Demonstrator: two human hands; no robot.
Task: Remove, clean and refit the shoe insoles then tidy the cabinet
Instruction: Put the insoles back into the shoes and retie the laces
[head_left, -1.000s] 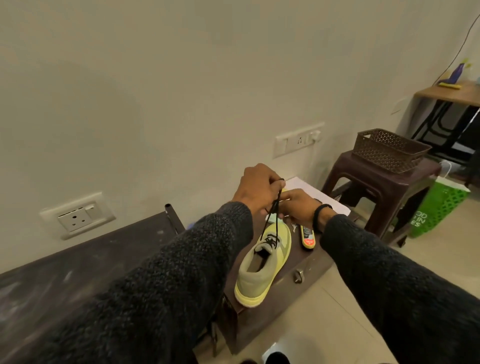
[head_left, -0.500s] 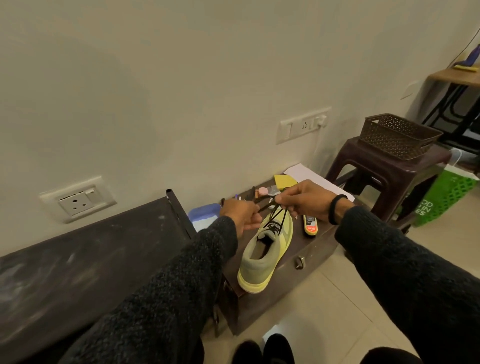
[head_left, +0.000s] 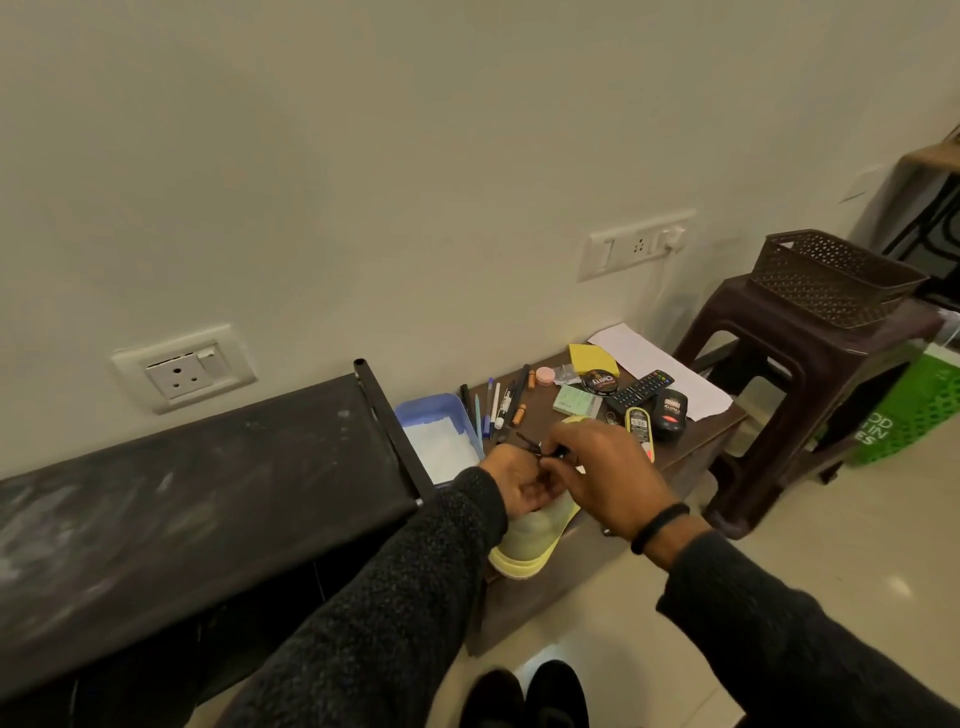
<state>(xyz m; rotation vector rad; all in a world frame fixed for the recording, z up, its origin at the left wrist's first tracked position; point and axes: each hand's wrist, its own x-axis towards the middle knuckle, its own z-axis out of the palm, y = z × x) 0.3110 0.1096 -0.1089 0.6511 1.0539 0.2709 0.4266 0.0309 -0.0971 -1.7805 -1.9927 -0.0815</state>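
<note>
My left hand and right hand meet, fingers curled, pinching the black lace between them.

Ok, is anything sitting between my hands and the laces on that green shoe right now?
Nothing visible does. Both the left hand and right hand are already on the black laces, pinching them above the shoe. The pens and polish tin lie farther back.

I count 1 yellow-green shoe | 2 hands at its laces, left hand, right hand | 2 wall sockets | 1 stool | 1 basket | 1 remote | 1 blue tray | pens too blurred to count
</note>
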